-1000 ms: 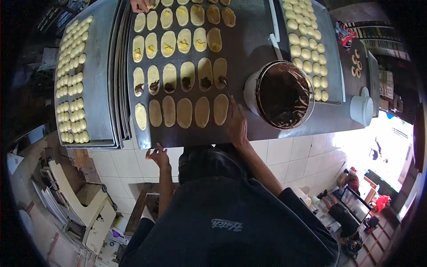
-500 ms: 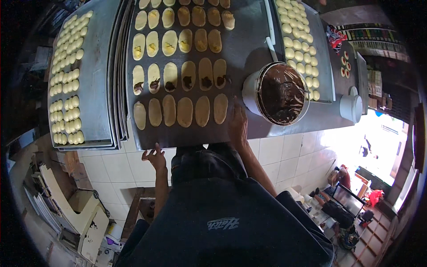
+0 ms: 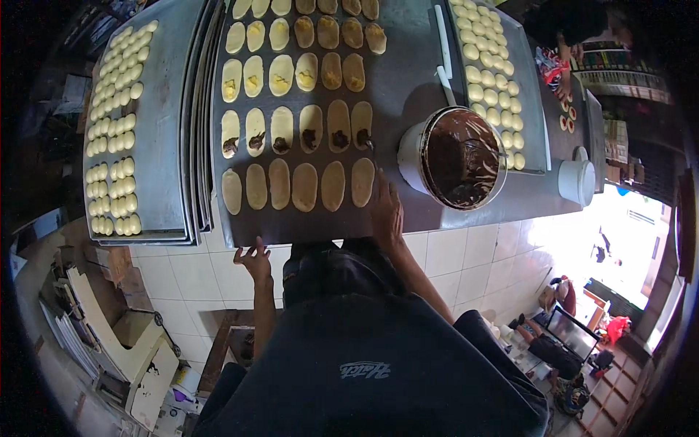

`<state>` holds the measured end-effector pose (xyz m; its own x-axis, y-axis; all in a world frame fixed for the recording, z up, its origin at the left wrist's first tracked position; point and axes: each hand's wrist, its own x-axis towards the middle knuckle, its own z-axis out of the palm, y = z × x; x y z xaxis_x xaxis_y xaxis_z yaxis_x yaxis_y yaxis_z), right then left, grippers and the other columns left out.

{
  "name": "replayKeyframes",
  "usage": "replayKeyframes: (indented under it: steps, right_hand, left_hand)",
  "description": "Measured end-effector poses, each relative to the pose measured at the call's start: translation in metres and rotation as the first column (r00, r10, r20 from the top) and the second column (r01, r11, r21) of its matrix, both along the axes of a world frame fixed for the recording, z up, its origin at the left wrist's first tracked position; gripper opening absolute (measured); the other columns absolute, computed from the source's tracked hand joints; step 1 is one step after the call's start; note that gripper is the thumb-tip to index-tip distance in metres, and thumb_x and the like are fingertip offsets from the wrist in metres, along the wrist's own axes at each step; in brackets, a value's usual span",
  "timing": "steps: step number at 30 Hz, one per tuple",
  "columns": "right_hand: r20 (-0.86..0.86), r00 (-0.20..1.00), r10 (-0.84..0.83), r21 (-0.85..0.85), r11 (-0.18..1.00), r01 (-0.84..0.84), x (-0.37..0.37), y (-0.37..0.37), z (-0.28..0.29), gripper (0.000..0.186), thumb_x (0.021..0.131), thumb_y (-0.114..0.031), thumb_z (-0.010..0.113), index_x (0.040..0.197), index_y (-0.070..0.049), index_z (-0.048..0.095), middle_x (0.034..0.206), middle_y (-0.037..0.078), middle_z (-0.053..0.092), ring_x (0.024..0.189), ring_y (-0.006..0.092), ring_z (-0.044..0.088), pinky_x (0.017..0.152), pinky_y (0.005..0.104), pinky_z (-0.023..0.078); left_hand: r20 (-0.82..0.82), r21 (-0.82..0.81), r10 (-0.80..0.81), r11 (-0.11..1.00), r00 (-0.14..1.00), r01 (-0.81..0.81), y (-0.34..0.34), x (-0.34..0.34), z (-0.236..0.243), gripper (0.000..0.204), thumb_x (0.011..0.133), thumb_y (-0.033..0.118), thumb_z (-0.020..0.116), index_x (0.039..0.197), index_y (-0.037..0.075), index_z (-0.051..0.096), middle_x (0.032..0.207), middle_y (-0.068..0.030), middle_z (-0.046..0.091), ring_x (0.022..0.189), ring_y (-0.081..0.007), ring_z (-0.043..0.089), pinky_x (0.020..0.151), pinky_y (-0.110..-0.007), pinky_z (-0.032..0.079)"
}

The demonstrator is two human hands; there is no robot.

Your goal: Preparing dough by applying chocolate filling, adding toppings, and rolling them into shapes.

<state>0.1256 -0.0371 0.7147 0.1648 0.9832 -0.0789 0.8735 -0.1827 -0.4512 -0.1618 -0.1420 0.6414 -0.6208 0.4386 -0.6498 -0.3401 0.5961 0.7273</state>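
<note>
My right hand (image 3: pixel 387 210) grips a thin spreading tool (image 3: pixel 372 154) by the nearest rows, its chocolate-coated tip at the rightmost piece of chocolate-topped oval dough (image 3: pixel 362 125). My left hand (image 3: pixel 255 262) is open, fingers apart, at the front edge of the dark work surface (image 3: pixel 400 73). Rows of flattened dough ovals (image 3: pixel 304 186) lie there: the nearest row is plain, the one behind has chocolate dabs, further ones yellow filling (image 3: pixel 280 81). Beside my right hand stands a white bucket (image 3: pixel 412 164) with chocolate spread (image 3: pixel 459 164) inside.
Trays of round dough pieces flank the ovals, stacked at left (image 3: pixel 164 95) and single at right (image 3: pixel 535 95). White rods (image 3: pixel 443 36), a white tub (image 3: pixel 575 186) and a co-worker (image 3: pixel 561 22) reaching toward red-centred pieces (image 3: pixel 568 116) are on the right. Another person (image 3: pixel 550 353) is low right.
The hand at the top-left edge has left view. A co-worker has appeared at the top right, reaching down. My hands have shifted only slightly.
</note>
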Motion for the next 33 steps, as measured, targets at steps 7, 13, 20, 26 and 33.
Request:
replayKeyframes:
  steps: [7,13,20,26,33]
  right_hand:
    - [-0.322,0.947,-0.008,0.245,0.965,0.092,0.011,-0.007,0.056,0.036,0.096,-0.015,0.046,0.129,-0.003,0.052,0.086,0.016,0.059,0.069,0.0266,0.058,0.06,0.0349,0.046]
    - [-0.842,0.228,-0.489,-0.422,0.86,0.286,0.067,-0.006,0.153,0.029,0.097,-0.015,0.049,0.122,-0.004,0.059,0.074,0.0,0.051,0.058,0.0053,0.039,0.052,0.0196,0.032]
    - [-0.453,0.891,0.017,-0.138,0.986,-0.088,0.196,0.006,0.21,0.026,0.095,-0.014,0.053,0.112,0.002,0.064,0.092,0.009,0.066,0.067,0.0171,0.055,0.061,0.0266,0.045]
    - [-0.049,0.904,0.425,-0.356,0.838,-0.414,0.212,0.035,0.184,0.022,0.086,-0.015,0.05,0.101,-0.002,0.06,0.089,0.016,0.066,0.075,0.0373,0.061,0.067,0.0432,0.046]
    - [-0.268,0.756,0.597,-0.329,0.681,-0.654,0.224,0.058,0.141,0.015,0.082,-0.011,0.053,0.084,0.002,0.061,0.078,0.016,0.066,0.067,0.0343,0.06,0.061,0.0419,0.044]
  left_hand:
    - [-0.454,-0.22,-0.149,0.974,0.879,0.051,0.002,0.017,0.0,0.062,0.088,0.02,0.067,0.125,0.004,0.02,0.114,-0.0222,0.042,0.097,-0.0292,0.055,0.081,-0.04,0.051]
    - [-0.619,0.192,-0.049,0.958,0.784,0.211,0.034,0.066,0.035,0.042,0.089,0.015,0.063,0.118,0.003,0.036,0.107,-0.0134,0.047,0.096,-0.0217,0.052,0.083,-0.034,0.046]
    - [-0.201,0.394,-0.502,0.745,0.841,0.539,0.078,0.176,0.103,0.018,0.095,0.011,0.052,0.112,0.004,0.053,0.105,-0.0064,0.058,0.081,-0.0158,0.059,0.076,-0.028,0.048]
    - [0.264,0.491,-0.6,0.757,0.755,0.43,0.096,0.264,0.116,0.032,0.096,0.016,0.048,0.126,0.005,0.052,0.111,-0.0083,0.059,0.094,-0.0163,0.061,0.081,-0.026,0.048]
    - [0.285,0.48,-0.535,0.798,0.795,0.365,0.099,0.301,0.14,0.039,0.094,0.012,0.046,0.132,0.006,0.051,0.112,-0.0086,0.063,0.094,-0.0156,0.062,0.084,-0.027,0.049]
